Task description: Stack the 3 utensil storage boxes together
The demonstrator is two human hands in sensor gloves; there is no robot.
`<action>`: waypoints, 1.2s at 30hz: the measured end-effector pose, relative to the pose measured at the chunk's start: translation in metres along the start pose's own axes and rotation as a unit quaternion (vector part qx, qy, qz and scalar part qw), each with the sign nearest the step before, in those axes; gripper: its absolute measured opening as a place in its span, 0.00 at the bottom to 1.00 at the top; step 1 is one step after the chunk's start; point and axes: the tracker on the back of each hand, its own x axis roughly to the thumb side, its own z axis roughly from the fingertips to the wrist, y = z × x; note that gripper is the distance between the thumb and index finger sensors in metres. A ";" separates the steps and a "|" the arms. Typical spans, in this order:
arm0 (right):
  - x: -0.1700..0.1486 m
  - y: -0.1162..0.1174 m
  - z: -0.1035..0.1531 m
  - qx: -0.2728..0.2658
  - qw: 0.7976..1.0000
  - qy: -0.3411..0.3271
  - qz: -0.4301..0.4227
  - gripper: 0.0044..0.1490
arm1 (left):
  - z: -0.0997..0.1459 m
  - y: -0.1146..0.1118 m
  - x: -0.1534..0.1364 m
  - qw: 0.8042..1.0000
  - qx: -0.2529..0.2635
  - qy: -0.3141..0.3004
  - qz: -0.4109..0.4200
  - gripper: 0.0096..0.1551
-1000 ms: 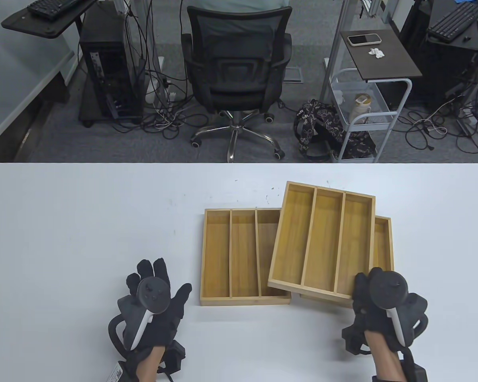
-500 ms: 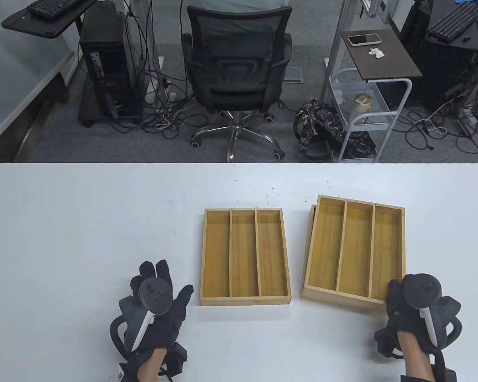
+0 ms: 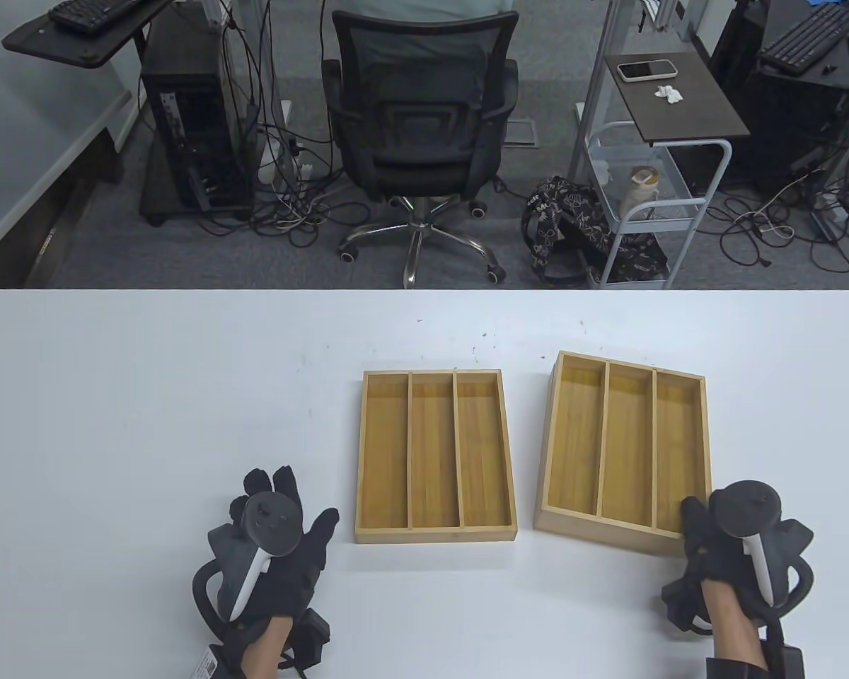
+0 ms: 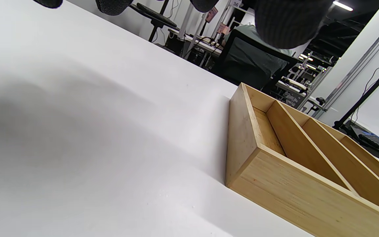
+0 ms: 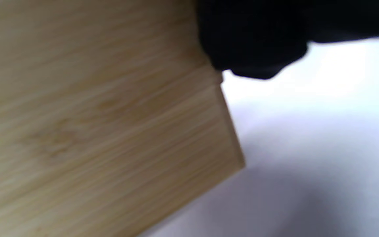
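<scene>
Three bamboo three-slot boxes lie on the white table (image 3: pixel 148 396). One box (image 3: pixel 435 456) lies alone in the middle; it also shows in the left wrist view (image 4: pixel 308 171). To its right a second box (image 3: pixel 626 449) lies on top of the third box (image 3: pixel 552 378), slightly skewed, so only a sliver of the lower one shows. My right hand (image 3: pixel 693 516) grips the top box at its near right corner; the right wrist view shows a gloved finger (image 5: pixel 252 42) on the wooden rim (image 5: pixel 94 131). My left hand (image 3: pixel 283 495) lies open and empty on the table, left of the middle box.
An office chair (image 3: pixel 421 141), a wire cart (image 3: pixel 644 198) and cables stand on the floor beyond the table's far edge. White table surface stretches to the left and behind the boxes.
My right hand carried the top box rightward from above the middle box and lowered it onto the right box. The left hand has barely moved.
</scene>
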 end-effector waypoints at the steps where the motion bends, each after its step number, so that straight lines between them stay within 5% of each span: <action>1: 0.001 -0.003 0.002 -0.010 1.000 -0.002 0.006 0.31 | 0.000 0.000 0.000 1.000 -0.001 0.000 0.000 0.52; 6: 0.013 -0.023 0.017 -0.052 0.998 -0.015 0.012 0.42 | 0.000 0.000 0.000 1.000 0.000 -0.002 0.001 0.51; 14: 0.072 -0.040 0.067 -0.071 0.988 -0.130 -0.043 0.50 | 0.003 0.000 0.003 1.000 0.004 -0.008 -0.005 0.51; 27: 0.155 0.013 0.153 -0.042 0.960 -0.258 -0.100 0.51 | 0.005 -0.001 0.005 1.000 0.002 -0.009 -0.008 0.51; 36: 0.157 0.034 0.167 -0.059 0.952 -0.296 -0.056 0.50 | 0.006 -0.006 0.009 1.000 -0.003 -0.014 -0.009 0.52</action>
